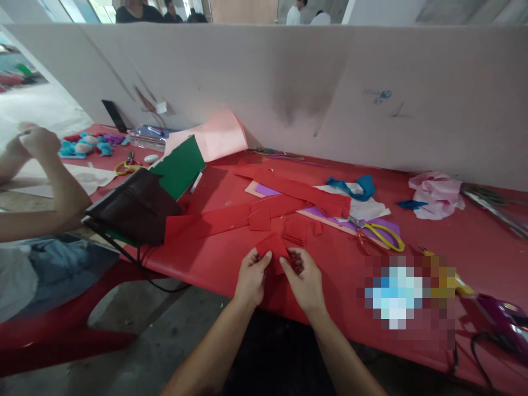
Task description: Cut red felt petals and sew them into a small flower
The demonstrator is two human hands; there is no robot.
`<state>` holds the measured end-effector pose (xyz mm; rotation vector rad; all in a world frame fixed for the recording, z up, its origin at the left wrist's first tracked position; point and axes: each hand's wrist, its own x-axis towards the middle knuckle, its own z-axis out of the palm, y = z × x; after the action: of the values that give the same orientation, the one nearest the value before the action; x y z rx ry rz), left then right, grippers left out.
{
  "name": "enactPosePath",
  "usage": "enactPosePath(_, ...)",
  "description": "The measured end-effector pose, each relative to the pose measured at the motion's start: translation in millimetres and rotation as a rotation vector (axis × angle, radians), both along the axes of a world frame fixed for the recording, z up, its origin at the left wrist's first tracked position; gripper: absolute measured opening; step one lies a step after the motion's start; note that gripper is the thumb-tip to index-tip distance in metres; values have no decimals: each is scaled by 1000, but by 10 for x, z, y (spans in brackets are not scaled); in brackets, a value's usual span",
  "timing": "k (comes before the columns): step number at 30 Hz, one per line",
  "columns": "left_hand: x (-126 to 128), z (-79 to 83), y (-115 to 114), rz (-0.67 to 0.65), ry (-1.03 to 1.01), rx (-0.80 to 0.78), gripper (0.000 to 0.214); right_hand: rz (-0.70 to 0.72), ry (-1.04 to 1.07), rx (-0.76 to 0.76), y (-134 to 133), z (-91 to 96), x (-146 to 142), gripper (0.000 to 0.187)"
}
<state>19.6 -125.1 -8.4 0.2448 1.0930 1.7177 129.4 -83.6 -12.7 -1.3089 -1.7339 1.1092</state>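
Between my two hands is a small piece of red crepe paper (pixel 273 247), pinched over the near edge of the table. Thumb and fingers of my left hand (pixel 252 278) press on its left side. My right hand (pixel 304 281) grips the right side, with the fingertips curled underneath and partly hidden. Just beyond lie a small stack of cut red squares (pixel 295 231) and a single red square (pixel 259 220). Long red crepe strips (pixel 210 221) stretch across the table behind them. Scissors with yellow and red handles (pixel 383 235) rest to the right of the strips.
A brown bag-like object (pixel 134 206) and a green board (pixel 181 168) stand at left, beside a seated person's arm (pixel 66 181). At right are a purple tool (pixel 505 324) with a cord and crumpled pink paper (pixel 437 195). A grey partition (pixel 247 77) closes the table's back.
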Motion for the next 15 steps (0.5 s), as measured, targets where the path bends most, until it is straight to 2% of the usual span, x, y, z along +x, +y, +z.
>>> enactPosePath(8, -12, -2, -33, -49, 2, 0, 28, 85, 173, -188, 17, -8, 36, 22)
enactPosePath(15, -32, -31, -49, -55, 9, 19, 26, 65, 106, -129, 33, 52, 28, 20)
